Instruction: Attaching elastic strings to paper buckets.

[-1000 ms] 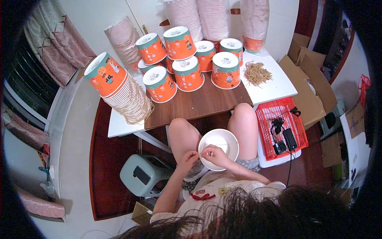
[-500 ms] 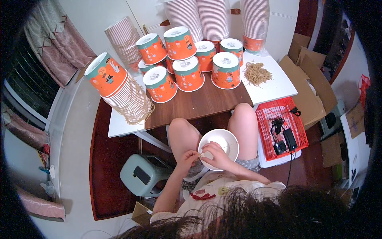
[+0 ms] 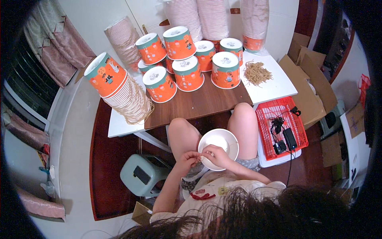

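Note:
A white paper bowl [image 3: 221, 143] rests in my lap between my knees. My right hand [image 3: 213, 155] grips its near rim with the fingers curled over the edge. My left hand [image 3: 187, 159] is just left of the bowl, fingertips pinched together close to the right hand's fingers; whether something small sits between them is too small to tell. On the brown table [image 3: 199, 104] ahead stand several upside-down orange paper bowls [image 3: 187, 73] with white bottoms.
A leaning stack of orange bowls [image 3: 119, 89] sits at the table's left. Tall stacks of bowls [image 3: 213, 18] line the back. A pile of tan rubber bands [image 3: 256, 72] lies on the white tabletop. A red basket [image 3: 280, 127] with cables is right, a green stool [image 3: 141, 174] left.
My right hand has slid slightly left along the bowl's near rim toward my left hand. The bowl has tilted a little. Nothing on the table moved.

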The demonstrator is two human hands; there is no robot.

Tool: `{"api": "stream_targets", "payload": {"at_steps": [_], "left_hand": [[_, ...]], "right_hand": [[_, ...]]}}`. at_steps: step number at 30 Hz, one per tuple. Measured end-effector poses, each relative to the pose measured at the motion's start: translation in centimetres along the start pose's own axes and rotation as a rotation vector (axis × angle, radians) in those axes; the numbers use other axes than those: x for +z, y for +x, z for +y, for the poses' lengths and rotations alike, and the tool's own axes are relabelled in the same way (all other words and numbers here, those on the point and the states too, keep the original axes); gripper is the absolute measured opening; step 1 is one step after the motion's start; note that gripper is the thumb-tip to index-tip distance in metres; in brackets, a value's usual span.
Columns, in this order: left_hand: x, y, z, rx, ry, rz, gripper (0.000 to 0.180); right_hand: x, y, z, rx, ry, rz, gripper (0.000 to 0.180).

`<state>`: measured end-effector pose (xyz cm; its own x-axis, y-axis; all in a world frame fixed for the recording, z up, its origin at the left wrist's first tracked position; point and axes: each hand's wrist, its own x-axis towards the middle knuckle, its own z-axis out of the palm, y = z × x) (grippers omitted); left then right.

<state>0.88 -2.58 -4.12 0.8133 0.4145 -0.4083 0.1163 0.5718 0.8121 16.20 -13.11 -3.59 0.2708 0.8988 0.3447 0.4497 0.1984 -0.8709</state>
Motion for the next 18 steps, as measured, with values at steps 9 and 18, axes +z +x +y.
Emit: {"api": "stream_targets", "payload": {"at_steps": [9, 18], "left_hand": [[1.4, -0.4, 1.2, 0.372, 0.804, 0.108, 0.016], [0.8, -0.7, 2.5, 0.262, 0.660, -0.055, 0.014]], "right_hand": [[-0.4, 0.1, -0.3, 0.024, 0.037, -0.026, 0.005], [-0.2, 0.0, 0.2, 0.046, 0.061, -0.002, 0.006]]}}
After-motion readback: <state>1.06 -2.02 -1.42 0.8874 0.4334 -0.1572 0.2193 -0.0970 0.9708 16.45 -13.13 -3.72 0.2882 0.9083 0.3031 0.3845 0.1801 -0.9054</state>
